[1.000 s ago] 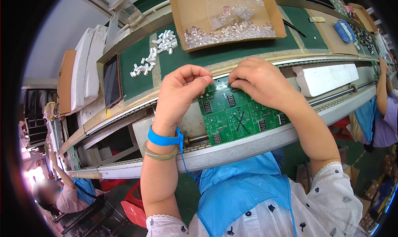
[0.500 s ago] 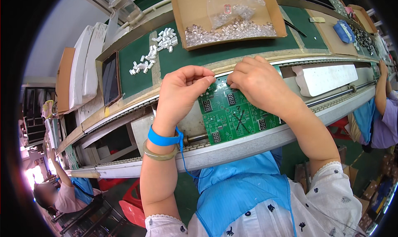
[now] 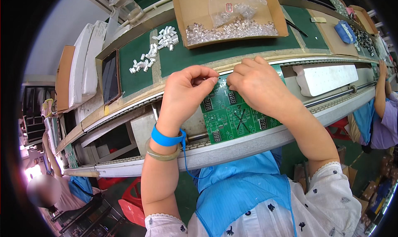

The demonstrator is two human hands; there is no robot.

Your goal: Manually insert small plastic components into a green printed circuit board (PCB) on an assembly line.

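A green circuit board (image 3: pixel 227 117) with several black digit displays and dark pen marks lies across the conveyor rails in front of me. My left hand (image 3: pixel 186 94), wearing a blue wrist strap (image 3: pixel 165 138) and a bangle, is at the board's far left corner. Its thumb and forefinger are pinched together; anything between them is too small to tell. Over the far middle part of the board, my right hand (image 3: pixel 258 87) has its fingers curled down and closed. The fingertips hide whatever they grip there.
Beyond the rail stands a cardboard box (image 3: pixel 232 41) of small clear parts and a plastic bag. Small white parts (image 3: pixel 166 38) lie on the green mat, near a dark tablet (image 3: pixel 111 77). A white foam block (image 3: pixel 327 79) sits right of the board. Co-workers are at both sides.
My left hand has shifted slightly right along the board's far edge, still pinched. The right hand has hardly moved. At the lower left, a co-worker has shifted position.
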